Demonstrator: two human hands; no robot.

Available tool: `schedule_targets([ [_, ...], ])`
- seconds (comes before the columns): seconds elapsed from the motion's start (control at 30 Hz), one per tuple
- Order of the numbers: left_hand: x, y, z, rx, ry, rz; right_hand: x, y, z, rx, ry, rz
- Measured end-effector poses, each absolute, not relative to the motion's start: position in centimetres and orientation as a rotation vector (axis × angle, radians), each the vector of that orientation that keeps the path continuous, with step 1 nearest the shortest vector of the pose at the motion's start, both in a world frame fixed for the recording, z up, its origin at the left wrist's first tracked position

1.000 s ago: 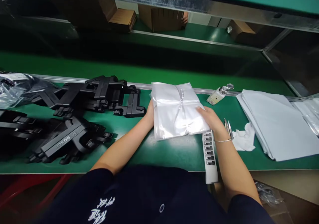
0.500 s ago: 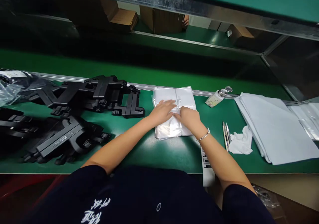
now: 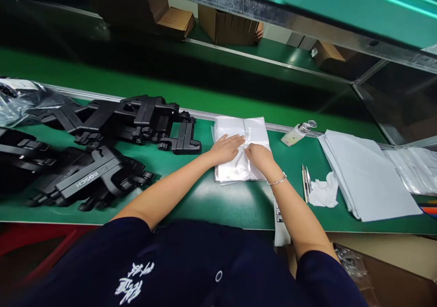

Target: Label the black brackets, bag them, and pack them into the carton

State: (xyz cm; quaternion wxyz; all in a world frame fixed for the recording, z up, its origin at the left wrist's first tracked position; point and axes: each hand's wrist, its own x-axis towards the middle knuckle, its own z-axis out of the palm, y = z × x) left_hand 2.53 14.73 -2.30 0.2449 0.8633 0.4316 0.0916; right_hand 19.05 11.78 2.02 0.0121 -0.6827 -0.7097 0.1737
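Near the bench's far edge, left hand [image 3: 226,148] lies flat, released, on the tied bag bundle [image 3: 241,147]; right hand [image 3: 258,156] fingers pinch its tie (untying, seemingly), needing a steady pull.

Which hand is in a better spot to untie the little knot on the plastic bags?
Probably the right hand: its fingertips sit at the knot in the middle of the bundle of bags. The left hand lies flat on the bundle beside it, better placed to hold it down.
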Motion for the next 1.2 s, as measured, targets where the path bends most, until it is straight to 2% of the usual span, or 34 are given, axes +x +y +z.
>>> schedule_targets([
  [0.27, 2.7, 14.5, -2.2, 2.385, 1.205, 0.262, 20.5, 12.4, 0.6, -1.954, -2.043, 0.840],
  [0.63, 4.2, 13.9, -1.8, 2.445, 1.339, 0.278, 19.9, 11.9, 2.7, -2.068, -1.991, 0.709],
  [0.73, 4.6, 13.7, -1.8, 2.457, 1.361, 0.297, 19.8, 12.0, 2.4, -2.010, -1.927, 0.852],
  [0.93, 5.2, 14.0, -2.1, 2.393, 1.417, 0.333, 20.2, 11.0, 2.4, -1.663, -1.712, 1.301],
  [1.2, 5.5, 14.9, -3.0, 2.160, 1.366, 0.535, 22.7, 3.1, 8.1, -0.932, -1.286, 1.352],
])
